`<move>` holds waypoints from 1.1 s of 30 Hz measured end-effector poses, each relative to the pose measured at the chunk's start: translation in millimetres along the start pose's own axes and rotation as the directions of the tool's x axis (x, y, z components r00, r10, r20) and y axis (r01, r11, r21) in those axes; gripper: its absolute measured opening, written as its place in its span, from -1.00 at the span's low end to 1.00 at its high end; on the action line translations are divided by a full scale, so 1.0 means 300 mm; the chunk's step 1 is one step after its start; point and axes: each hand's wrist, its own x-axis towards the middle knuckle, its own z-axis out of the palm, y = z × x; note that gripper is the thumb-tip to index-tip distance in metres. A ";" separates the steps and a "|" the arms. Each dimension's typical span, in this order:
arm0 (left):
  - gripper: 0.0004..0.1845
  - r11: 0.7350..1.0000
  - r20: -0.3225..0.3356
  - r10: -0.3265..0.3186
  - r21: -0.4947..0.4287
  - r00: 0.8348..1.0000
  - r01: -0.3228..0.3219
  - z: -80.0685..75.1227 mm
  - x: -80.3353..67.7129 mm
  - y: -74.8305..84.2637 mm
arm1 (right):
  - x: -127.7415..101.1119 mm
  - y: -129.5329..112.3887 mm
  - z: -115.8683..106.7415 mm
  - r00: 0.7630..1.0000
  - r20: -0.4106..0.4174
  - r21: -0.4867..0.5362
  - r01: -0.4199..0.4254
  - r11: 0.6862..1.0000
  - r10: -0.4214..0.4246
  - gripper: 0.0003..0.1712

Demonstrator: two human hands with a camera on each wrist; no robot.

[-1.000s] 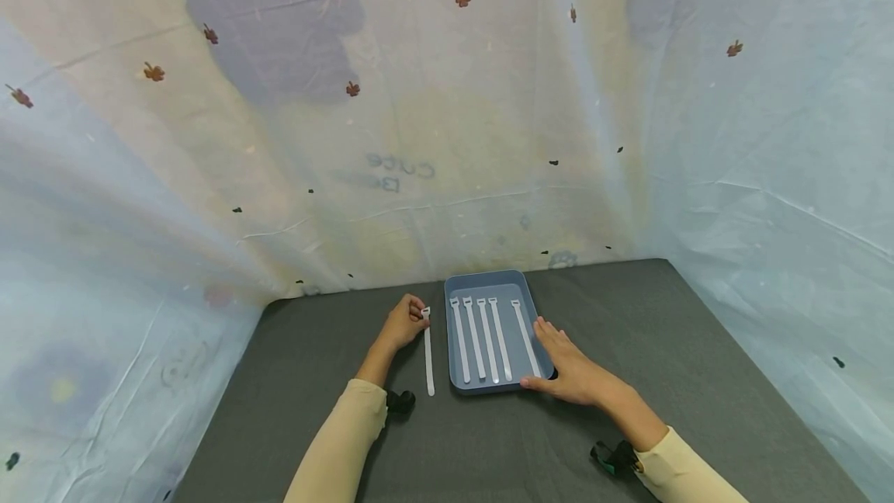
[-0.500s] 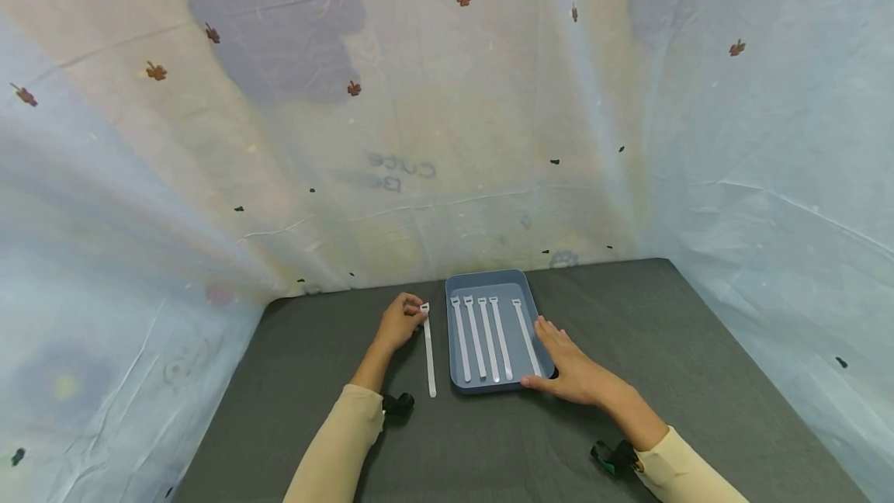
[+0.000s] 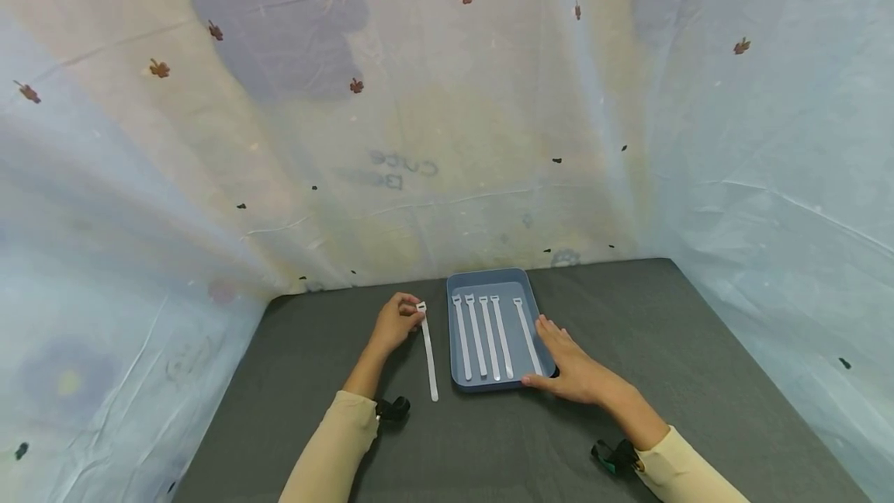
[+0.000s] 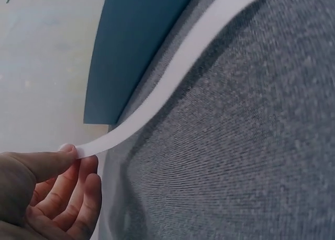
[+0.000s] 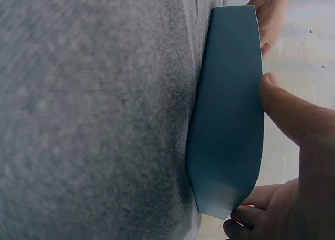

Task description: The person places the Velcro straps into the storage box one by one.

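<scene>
My left hand [image 3: 396,324] pinches a white slotted-head cable tie [image 3: 429,359] by its head, between thumb and fingers. The tie's long flat tail hangs toward me, just left of the blue tray [image 3: 489,387]. In the left wrist view the band [image 4: 170,80] bends in a soft curve over the grey cloth. Several matching cable ties [image 3: 491,344] lie lengthwise in the tray, with a wider gap before the rightmost one. At the tray's near right corner rests my right hand [image 3: 569,367], fingers extended along the right side. Its thumb [image 5: 293,109] touches the near rim.
Dark grey cloth [image 3: 293,379] covers the table. A pale printed sheet [image 3: 419,123] hangs behind it and along both sides. Black wrist straps [image 3: 394,410] sit at the sleeve ends.
My left hand has drawn slightly left and the cable tie's head has moved left with it, so the tie now slants more. The right hand and the tray have stayed put.
</scene>
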 end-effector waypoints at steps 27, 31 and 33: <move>-0.78 0.995 0.065 0.094 -0.035 0.993 -0.092 -0.068 -0.082 0.185 | -0.005 -0.010 -0.009 1.000 0.005 0.010 -0.004 1.000 0.004 0.37; -0.77 0.993 0.082 0.116 -0.025 0.990 -0.114 -0.073 -0.100 0.224 | -0.005 -0.011 -0.009 1.000 0.009 0.015 -0.009 1.000 0.009 0.37; -0.77 0.991 0.087 0.134 -0.013 0.987 -0.134 -0.075 -0.108 0.245 | -0.006 -0.010 -0.010 1.000 0.005 0.015 -0.005 1.000 0.005 0.37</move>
